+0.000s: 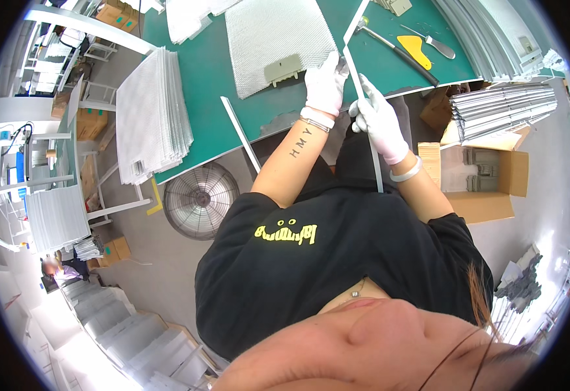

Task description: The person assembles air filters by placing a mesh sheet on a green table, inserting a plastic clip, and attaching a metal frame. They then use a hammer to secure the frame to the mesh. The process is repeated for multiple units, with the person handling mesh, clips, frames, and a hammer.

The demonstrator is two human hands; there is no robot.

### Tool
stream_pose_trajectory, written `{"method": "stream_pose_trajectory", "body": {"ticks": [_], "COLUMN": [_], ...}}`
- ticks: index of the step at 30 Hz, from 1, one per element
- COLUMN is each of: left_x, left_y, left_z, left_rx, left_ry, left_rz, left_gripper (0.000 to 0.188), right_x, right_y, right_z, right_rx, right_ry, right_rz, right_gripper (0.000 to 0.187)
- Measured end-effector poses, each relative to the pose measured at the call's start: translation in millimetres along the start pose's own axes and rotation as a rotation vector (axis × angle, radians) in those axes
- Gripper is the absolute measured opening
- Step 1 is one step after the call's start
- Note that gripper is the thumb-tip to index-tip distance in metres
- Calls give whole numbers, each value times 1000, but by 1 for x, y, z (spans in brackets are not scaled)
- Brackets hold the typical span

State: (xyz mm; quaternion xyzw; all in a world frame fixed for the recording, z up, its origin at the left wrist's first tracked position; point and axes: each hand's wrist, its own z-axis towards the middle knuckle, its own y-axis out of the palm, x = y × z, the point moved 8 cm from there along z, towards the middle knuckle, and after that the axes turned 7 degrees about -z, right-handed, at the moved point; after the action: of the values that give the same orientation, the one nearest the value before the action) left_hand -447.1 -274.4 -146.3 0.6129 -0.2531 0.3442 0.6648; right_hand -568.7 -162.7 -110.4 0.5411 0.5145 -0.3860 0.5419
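Over the table's near edge I hold a thin white frame strip (374, 159). One end reaches toward my body, and near my left hand it meets another white strip (357, 21) at an angle. My gloved left hand (325, 90) is closed at this corner, with a small dark piece (342, 66) showing by its fingertips. My gloved right hand (384, 125) is closed on the strip nearer to me, fingers curled at its side. Beyond the left hand lies a silvery mesh panel (278, 36) with a grey-beige plastic part (284, 69) at its near edge.
On the green table (207, 85) lie a hammer (399, 52), a yellow scraper (415, 51) and a screwdriver (438, 45). Mesh sheets (154, 117) are stacked left. Another strip (239, 133) juts over the edge. A floor fan (201, 197) and an open carton (484, 205) stand below.
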Motion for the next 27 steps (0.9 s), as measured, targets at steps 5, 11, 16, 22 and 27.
{"method": "stream_pose_trajectory", "body": {"ticks": [5,11,16,22,27], "left_x": [13,29,18,5,34], "left_y": [5,22,15,10,31], "left_z": [0,-7,-3,1,-9], "left_rx": [-34,-151,-128,-54,-136], "left_ry": [215,282,185,76,313], "left_rz": [328,637,435,72,662], "left_gripper": [18,18,19,18,17], "right_x": [2,-3,-4,-16,-7], "right_y": [6,4,4,-1,-1], "right_z": [11,10,6,5,4], "right_rx": [-44,4,41,132,125], "right_ry": [-2,13,26,-68,-27], "right_rz": [44,-41,-137,-450,-317], "right_gripper": [58,58,58,54,54]}}
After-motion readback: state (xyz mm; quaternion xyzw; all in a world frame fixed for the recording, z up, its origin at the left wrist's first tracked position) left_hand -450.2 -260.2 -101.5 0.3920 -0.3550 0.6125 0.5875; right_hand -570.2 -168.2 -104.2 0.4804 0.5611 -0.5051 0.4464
